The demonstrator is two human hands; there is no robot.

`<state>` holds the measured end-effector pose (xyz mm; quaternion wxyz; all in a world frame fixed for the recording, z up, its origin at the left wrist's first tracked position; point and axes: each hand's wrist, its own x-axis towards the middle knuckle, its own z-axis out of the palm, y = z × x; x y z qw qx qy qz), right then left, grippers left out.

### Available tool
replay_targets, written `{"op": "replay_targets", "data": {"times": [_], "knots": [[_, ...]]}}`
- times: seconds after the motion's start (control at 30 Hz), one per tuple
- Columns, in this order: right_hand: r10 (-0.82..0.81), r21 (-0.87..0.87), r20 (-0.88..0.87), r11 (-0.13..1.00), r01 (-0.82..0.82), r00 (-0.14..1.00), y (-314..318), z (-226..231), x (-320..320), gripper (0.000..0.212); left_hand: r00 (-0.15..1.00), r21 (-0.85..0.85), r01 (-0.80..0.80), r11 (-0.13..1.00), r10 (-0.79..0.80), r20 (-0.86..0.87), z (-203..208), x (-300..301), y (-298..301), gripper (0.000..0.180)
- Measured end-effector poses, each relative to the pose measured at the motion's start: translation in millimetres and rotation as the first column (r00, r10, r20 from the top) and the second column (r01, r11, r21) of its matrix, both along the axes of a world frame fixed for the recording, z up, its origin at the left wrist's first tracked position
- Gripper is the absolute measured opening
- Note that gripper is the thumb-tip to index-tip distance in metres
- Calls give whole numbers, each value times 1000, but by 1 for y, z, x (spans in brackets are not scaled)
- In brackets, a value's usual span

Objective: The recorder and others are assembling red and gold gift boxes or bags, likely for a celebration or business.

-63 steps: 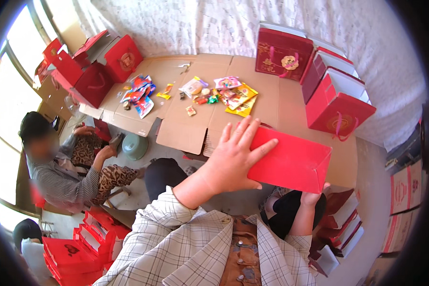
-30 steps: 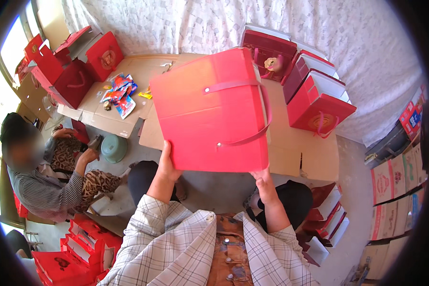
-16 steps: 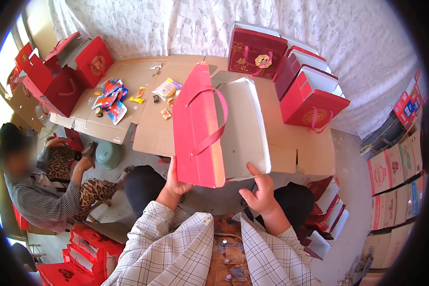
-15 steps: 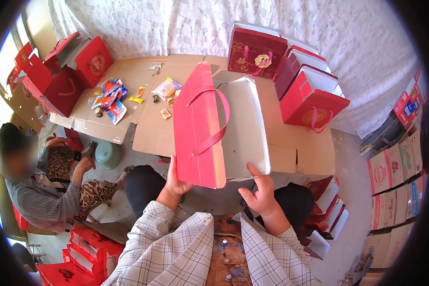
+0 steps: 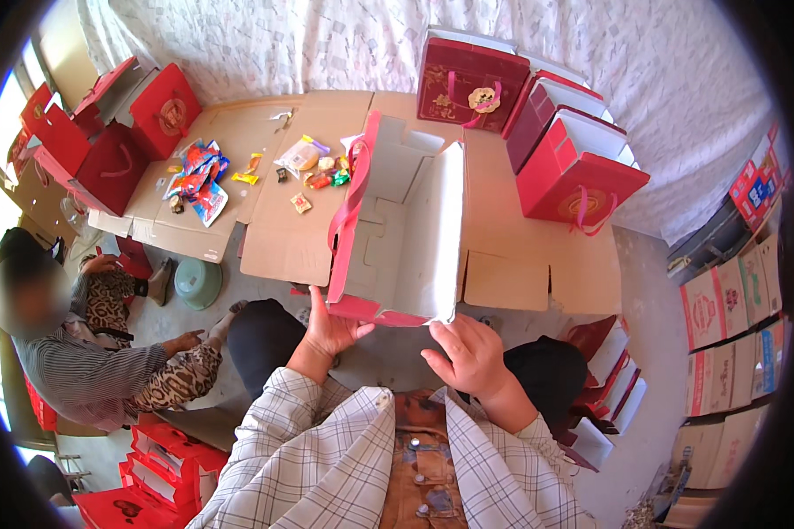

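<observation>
A red cardboard gift box (image 5: 426,251) with a pink ribbon handle (image 5: 346,212) is held up in front of me, tilted so its pale inside faces me. My left hand (image 5: 326,333) grips its lower left corner, the thumb lying along the near edge and the other fingers partly hidden under it. At the lower right corner, my right hand (image 5: 475,357) has its curled fingers on the white edge, the thumb standing off the box. Beyond the box, wrapped sweets (image 5: 328,172) and a packaged round cake (image 5: 302,156) lie on the cardboard-covered table (image 5: 282,242).
Blue and red snack packets (image 5: 201,181) form a pile at left. Red gift boxes stand at the table's left (image 5: 119,167) and right (image 5: 582,172). More boxes (image 5: 604,392) lie by my right knee. A seated person (image 5: 79,353) and a green basin (image 5: 198,283) are at left; cartons (image 5: 732,353) are stacked right.
The box has turned and tipped so that its inside now shows and its red face is mostly hidden. My right hand has shifted slightly left along with its corner.
</observation>
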<state>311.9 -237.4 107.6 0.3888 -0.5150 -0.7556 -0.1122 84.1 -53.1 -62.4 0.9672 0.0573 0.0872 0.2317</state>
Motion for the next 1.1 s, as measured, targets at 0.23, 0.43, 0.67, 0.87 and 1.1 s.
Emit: {"op": "replay_targets", "data": {"times": [0.23, 0.43, 0.67, 0.87, 1.1], "knots": [[130, 16, -70, 991, -129, 989, 13, -3, 6, 57, 969, -62, -214, 975, 204, -138, 16, -6, -12, 85], [103, -189, -93, 975, -119, 990, 12, -12, 7, 64, 924, -12, -339, 941, 330, -193, 23, -25, -17, 71], [25, -419, -141, 904, -82, 990, 11, -34, 15, 67, 827, 311, -418, 854, 499, -258, 25, -34, -23, 52], [-37, -496, -278, 861, -110, 960, 1, -64, 34, 65, 597, 716, -365, 595, 740, -311, 32, -22, -33, 77], [-144, -479, -424, 874, -86, 894, -15, -98, 64, 63, 438, 879, -181, 441, 837, -330, 40, -21, -23, 82]]}}
